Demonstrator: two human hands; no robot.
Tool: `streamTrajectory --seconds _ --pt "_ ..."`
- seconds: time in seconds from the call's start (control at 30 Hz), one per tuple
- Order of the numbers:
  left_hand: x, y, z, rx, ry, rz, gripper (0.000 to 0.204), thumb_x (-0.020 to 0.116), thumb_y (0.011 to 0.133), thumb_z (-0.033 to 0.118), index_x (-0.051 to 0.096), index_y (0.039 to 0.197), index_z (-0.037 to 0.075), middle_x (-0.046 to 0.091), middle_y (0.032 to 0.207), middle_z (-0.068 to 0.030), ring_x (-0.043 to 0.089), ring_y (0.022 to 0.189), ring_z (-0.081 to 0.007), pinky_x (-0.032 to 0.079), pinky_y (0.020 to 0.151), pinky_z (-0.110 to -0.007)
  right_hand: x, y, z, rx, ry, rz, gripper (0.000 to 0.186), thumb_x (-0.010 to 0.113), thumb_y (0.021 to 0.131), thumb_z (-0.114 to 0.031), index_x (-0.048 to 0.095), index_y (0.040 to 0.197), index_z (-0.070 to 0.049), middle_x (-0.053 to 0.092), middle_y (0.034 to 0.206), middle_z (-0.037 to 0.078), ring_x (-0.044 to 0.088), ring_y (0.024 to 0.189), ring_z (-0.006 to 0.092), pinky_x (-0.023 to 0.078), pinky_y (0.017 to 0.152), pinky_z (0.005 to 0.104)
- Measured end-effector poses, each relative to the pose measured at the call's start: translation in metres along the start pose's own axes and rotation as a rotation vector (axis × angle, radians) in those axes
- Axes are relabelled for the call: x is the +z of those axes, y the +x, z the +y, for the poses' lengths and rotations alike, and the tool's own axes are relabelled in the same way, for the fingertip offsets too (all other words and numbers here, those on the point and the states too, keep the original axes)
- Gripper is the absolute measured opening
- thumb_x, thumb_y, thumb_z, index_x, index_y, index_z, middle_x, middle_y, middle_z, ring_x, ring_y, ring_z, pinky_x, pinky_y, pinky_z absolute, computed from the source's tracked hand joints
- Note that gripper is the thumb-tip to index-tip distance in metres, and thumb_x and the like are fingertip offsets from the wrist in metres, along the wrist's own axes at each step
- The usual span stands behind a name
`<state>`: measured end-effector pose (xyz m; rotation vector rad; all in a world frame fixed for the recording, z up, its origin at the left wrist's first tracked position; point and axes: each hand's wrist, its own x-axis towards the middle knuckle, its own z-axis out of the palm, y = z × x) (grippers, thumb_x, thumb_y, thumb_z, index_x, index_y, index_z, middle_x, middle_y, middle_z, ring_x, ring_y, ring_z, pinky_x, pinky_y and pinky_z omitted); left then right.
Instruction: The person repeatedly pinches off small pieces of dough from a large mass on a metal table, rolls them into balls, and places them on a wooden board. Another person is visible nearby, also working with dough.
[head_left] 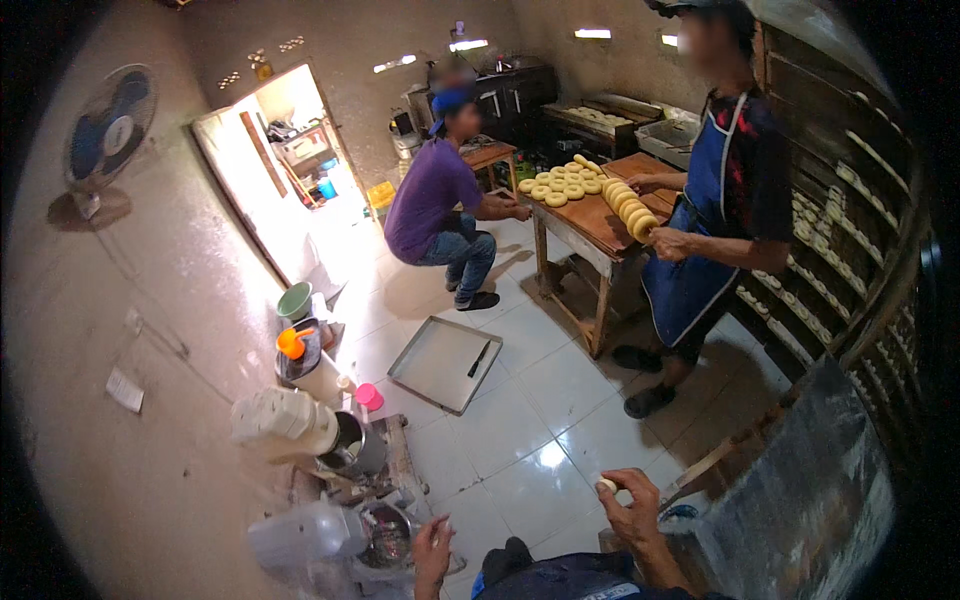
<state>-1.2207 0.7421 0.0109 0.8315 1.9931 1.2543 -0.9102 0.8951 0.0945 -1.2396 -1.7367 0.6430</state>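
Note:
Low in the picture, right of centre, my right hand (634,515) is closed around a small pale lump (607,485), which looks like dough. The lump shows at the fingertips. My left hand (432,548) is raised at the lower middle, its fingers loosely bent and apart, with nothing visible in it. Close to that hand stands a mixer with a metal bowl (388,535). A large grey, flour-dusted board (800,490) lies beside my right arm.
A co-worker in a blue apron (705,195) holds a row of dough rings (628,208) by a wooden table (618,243). Another person in purple (425,205) crouches left of it. A metal tray (440,395) lies on the tiles. Loaded racks (820,260) line the right wall.

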Motion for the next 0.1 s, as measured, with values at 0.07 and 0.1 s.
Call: streamTrajectory --seconds 0.07,0.1 --pt "0.014 0.095 0.014 0.140 0.057 -0.175 0.030 0.064 0.097 0.018 0.065 0.125 0.008 0.071 0.103 -0.0123 0.070 0.095 -0.0228 0.051 0.088 -0.033 0.023 0.045 0.020 0.074 -0.028 0.049 0.016 0.075 0.085 -0.011 0.073 0.099 -0.004 0.071 0.092 0.013 0.070 0.085 0.0240 0.057 0.078 0.0361" --pt "0.025 0.145 0.023 0.260 0.068 -0.270 0.031 0.064 0.098 0.020 0.065 0.127 0.010 0.071 0.105 -0.0129 0.070 0.095 -0.0254 0.051 0.089 -0.034 0.032 0.064 0.033 0.079 -0.026 0.123 0.016 0.073 0.086 -0.011 0.074 0.100 -0.002 0.070 0.092 0.013 0.070 0.085 0.0227 0.057 0.079 0.0347"
